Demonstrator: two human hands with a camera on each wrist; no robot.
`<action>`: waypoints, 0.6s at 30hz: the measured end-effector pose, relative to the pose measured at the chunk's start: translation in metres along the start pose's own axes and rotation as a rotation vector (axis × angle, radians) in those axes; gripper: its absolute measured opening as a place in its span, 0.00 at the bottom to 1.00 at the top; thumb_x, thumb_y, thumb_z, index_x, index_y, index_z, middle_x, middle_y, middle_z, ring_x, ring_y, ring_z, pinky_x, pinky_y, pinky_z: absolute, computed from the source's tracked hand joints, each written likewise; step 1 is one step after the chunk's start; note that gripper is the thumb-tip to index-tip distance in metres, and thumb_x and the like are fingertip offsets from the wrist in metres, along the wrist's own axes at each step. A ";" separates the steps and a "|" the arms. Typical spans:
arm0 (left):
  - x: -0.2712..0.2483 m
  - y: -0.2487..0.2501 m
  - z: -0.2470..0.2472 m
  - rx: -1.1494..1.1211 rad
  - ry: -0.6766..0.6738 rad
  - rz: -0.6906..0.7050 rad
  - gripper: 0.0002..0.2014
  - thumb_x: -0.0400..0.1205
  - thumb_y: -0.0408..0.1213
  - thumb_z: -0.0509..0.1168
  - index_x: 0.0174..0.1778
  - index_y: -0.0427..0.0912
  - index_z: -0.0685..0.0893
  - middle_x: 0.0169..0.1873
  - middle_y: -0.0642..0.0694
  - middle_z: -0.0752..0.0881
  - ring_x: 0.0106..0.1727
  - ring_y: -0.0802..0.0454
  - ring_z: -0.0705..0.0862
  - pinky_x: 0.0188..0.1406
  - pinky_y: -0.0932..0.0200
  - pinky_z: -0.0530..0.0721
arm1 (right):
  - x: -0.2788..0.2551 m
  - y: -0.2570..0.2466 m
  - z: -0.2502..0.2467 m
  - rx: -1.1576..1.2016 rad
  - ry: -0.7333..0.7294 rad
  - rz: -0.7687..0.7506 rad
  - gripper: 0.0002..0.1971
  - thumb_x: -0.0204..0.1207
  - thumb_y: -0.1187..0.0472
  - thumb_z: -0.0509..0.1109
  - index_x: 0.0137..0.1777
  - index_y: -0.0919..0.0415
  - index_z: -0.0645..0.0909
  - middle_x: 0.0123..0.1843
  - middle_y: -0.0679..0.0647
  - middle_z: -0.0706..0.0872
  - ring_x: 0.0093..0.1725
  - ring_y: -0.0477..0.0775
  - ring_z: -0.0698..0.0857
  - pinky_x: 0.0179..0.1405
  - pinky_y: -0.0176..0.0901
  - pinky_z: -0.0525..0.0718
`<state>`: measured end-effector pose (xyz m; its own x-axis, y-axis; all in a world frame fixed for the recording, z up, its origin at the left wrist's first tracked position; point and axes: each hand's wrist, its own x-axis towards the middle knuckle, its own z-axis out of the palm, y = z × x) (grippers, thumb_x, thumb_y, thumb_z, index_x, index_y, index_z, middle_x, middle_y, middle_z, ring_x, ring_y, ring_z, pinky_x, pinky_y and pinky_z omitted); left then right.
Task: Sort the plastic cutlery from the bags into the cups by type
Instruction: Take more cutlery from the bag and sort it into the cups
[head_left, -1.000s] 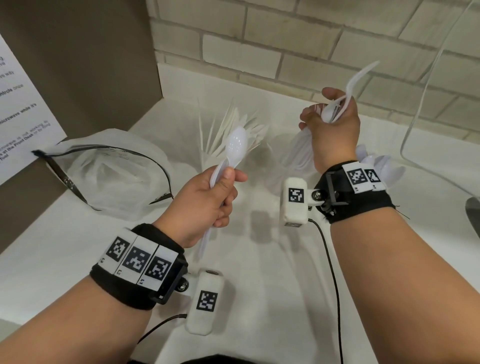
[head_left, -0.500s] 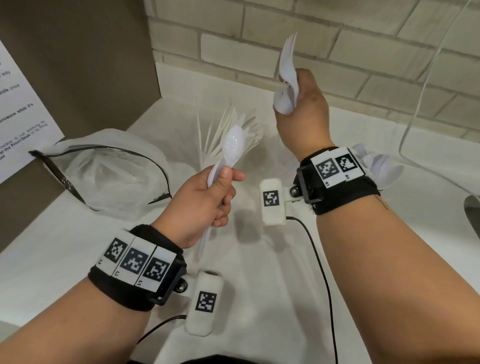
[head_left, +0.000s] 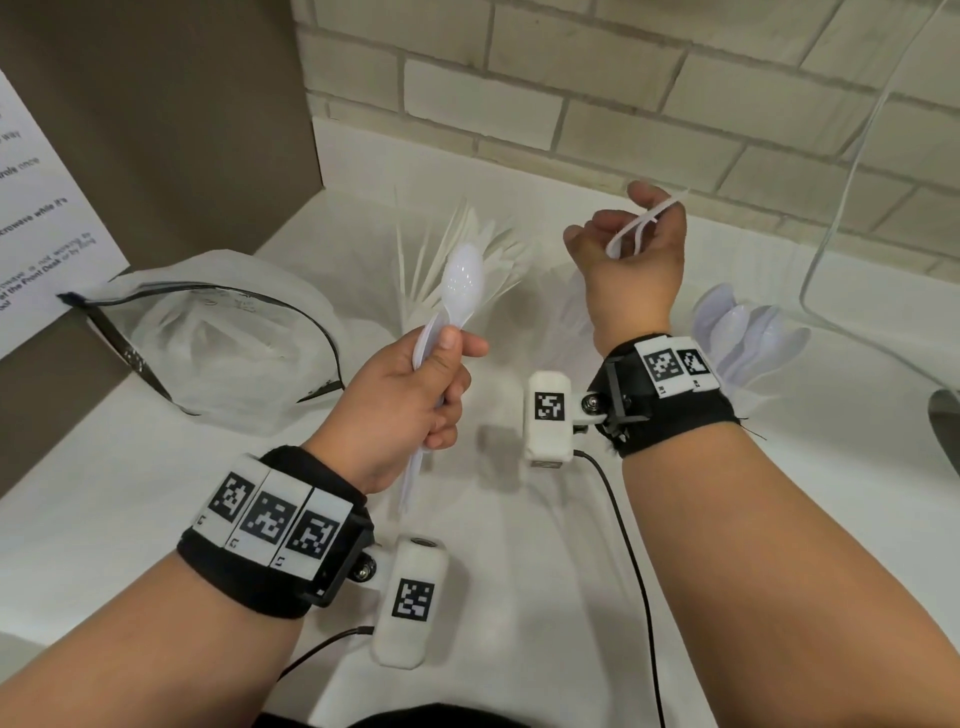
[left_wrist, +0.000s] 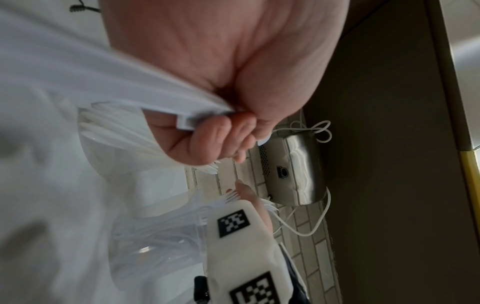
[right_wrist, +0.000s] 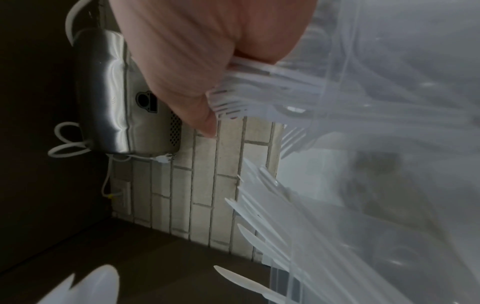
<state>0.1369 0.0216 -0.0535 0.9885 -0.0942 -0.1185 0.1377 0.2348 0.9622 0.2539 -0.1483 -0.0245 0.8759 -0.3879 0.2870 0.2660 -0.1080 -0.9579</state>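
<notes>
My left hand (head_left: 415, 395) grips a few white plastic spoons (head_left: 461, 283) by their handles (left_wrist: 182, 115), bowls up, above the counter's middle. Behind them stands a clear cup of knives (head_left: 470, 244), which also shows as the cup of knives (left_wrist: 116, 131) in the left wrist view. My right hand (head_left: 631, 270) is raised farther back and pinches white forks (head_left: 644, 221), with the fork tines (right_wrist: 228, 102) beside the thumb. Below that hand stands a clear cup of forks (head_left: 569, 312). A cup of spoons (head_left: 748, 332) stands to its right, partly hidden by my wrist.
An open clear zip bag (head_left: 208, 332) lies at the left against a brown panel (head_left: 156, 130). A brick wall (head_left: 571, 104) closes the back of the white counter (head_left: 519, 545). Another clear bag (head_left: 831, 234) hangs at the far right. A steel appliance (left_wrist: 293, 170) is fixed on the wall.
My right hand swung up and left with the forks, then came back down to the right over the fork cup. The left hand with the spoons stayed put.
</notes>
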 end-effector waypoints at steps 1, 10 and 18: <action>0.000 0.000 0.001 0.001 -0.001 -0.001 0.16 0.84 0.50 0.57 0.51 0.43 0.83 0.26 0.50 0.72 0.23 0.53 0.63 0.22 0.60 0.63 | -0.001 -0.001 -0.001 -0.004 0.009 -0.018 0.27 0.64 0.66 0.78 0.61 0.50 0.72 0.43 0.49 0.85 0.48 0.48 0.88 0.57 0.51 0.87; 0.002 0.000 0.002 0.002 0.010 -0.013 0.15 0.85 0.49 0.56 0.50 0.43 0.83 0.26 0.50 0.72 0.22 0.55 0.64 0.22 0.61 0.63 | -0.008 -0.009 -0.008 -0.073 0.032 -0.236 0.35 0.67 0.66 0.76 0.71 0.44 0.66 0.55 0.54 0.83 0.50 0.49 0.87 0.54 0.36 0.84; 0.005 -0.002 0.009 0.080 0.000 -0.011 0.15 0.84 0.49 0.58 0.46 0.42 0.82 0.27 0.48 0.72 0.22 0.53 0.67 0.23 0.59 0.69 | -0.013 0.001 -0.017 -0.540 -0.141 -0.584 0.12 0.79 0.67 0.62 0.55 0.65 0.86 0.51 0.58 0.88 0.54 0.59 0.85 0.54 0.31 0.74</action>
<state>0.1413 0.0122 -0.0543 0.9869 -0.0966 -0.1293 0.1433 0.1552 0.9774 0.2359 -0.1592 -0.0290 0.7079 -0.0170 0.7062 0.4968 -0.6987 -0.5148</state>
